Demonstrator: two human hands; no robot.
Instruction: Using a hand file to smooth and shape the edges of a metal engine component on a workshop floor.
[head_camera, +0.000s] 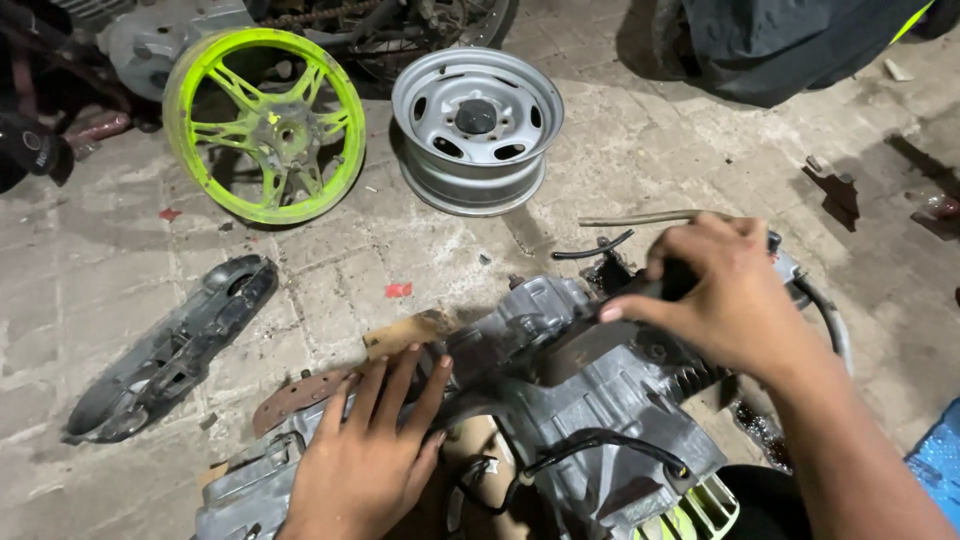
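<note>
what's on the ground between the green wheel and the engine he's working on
In the head view, mostly bare paving between the green wheel and the engine, with a small red scrap lying there.

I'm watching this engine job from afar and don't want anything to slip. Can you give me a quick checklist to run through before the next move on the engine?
1. Left hand flat on the engine, steadying it: ok.
2. Right hand gripping a dark tool handle: ok.
3. Tool tip seated on a fastener: cannot tell, blurred.
4. Engine resting stably on the paved floor: cannot tell.
5. Black cable clear of both hands: ok.
6. Dark wet patch beside the engine: not ok.
</note>
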